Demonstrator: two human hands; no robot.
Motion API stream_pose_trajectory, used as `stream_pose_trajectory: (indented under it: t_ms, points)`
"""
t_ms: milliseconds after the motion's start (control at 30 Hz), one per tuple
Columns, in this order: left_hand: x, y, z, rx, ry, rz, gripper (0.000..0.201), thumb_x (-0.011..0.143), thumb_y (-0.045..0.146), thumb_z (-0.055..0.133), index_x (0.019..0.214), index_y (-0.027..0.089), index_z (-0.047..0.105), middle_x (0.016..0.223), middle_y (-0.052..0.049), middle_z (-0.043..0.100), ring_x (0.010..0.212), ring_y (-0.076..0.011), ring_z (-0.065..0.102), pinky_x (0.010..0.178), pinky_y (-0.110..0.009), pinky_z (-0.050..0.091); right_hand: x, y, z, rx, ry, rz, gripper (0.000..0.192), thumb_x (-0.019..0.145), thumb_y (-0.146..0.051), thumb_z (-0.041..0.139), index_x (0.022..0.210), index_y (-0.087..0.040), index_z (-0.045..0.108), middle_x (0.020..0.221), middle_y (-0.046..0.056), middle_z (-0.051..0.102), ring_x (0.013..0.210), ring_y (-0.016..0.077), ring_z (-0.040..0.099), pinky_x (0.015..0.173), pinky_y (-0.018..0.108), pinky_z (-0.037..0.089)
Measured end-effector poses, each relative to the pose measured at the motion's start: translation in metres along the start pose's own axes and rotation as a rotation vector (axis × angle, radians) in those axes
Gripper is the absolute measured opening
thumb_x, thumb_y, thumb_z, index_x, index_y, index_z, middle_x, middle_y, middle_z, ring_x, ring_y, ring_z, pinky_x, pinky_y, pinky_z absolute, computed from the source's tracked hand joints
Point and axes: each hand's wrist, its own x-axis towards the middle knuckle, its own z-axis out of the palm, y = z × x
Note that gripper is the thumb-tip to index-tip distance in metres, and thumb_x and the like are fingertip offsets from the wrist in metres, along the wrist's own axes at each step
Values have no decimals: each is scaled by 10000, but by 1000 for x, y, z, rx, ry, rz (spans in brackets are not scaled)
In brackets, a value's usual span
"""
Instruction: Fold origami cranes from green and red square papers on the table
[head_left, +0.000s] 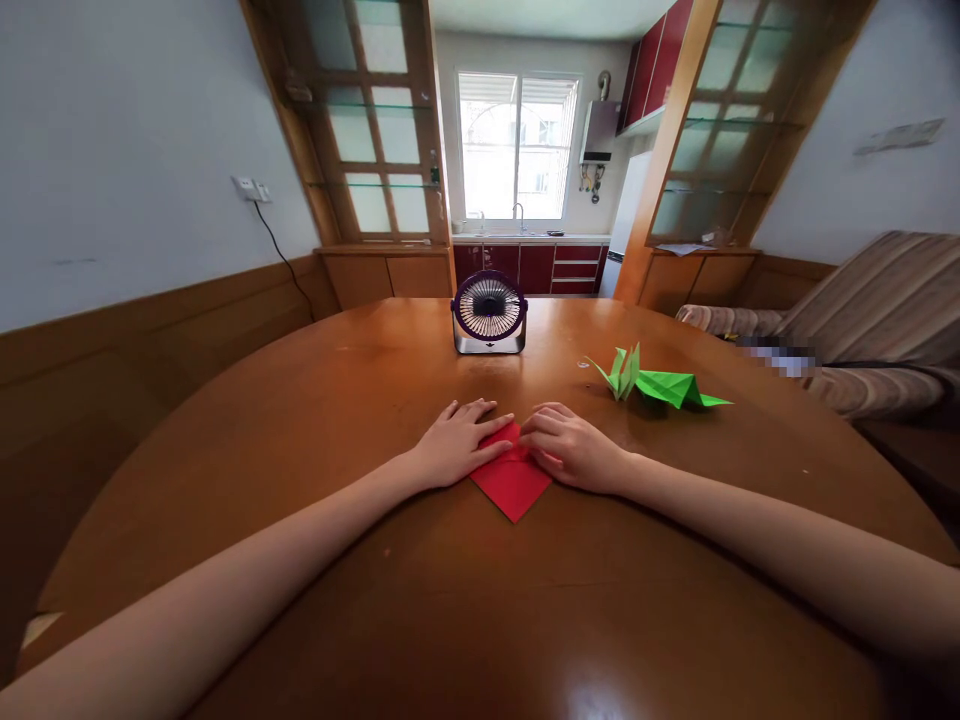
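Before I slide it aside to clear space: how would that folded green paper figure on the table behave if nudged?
The folded green paper figure probably weighs almost nothing, so it should skid easily on the glossy brown wooden table. Its thin upright points look flimsy and would likely crumple under a firm pinch. With the small round desk fan nearby, airflow might shift it.

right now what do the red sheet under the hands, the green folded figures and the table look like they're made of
Red sheet: thin matte paper, going by its sharp creases and flat point. Green folded figures: likely the same kind of paper, with crisp folded wings. Table: looks like varnished wood or veneer; brown, glossy, with window glare.
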Motion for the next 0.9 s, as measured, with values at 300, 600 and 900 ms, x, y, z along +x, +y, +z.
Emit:
stream_pose_trajectory:
  t_ms: [300, 600, 900]
  points:
    - [-5, -5, -9, -62, -191, 50, 637, 974, 584, 220, 1520, 264, 145, 1589, -116, 46, 1473, -278, 7, 1137, -584, 9, -7, 3, -7, 118, -106, -90, 307, 882, -109, 445, 1076, -163, 677, 991, 104, 649, 896, 201, 565, 812, 355, 486]
    - [-25, -34, -26, -110, -355, -20, 659, 968, 593, 228, 1518, 277, 52, 1569, -115, -81, 1452, -309, -105, 1100, -636, -29, -6, 3, -9, 32, -180, -116, 354, 932, -155, 399, 1199, -154, 630, 897, 98, 600, 807, 199, 506, 768, 343, 452]
    - [-21, -43, -41, -118, -486, -11, 741, 932, 631, 311, 1515, 285, 12, 1567, -114, -112, 1449, -312, -125, 1100, -635, -10, 8, -5, -9, -102, -291, -116, 445, 948, -180, 409, 1381, -240, 497, 943, 105, 519, 823, 206, 463, 781, 355, 438]
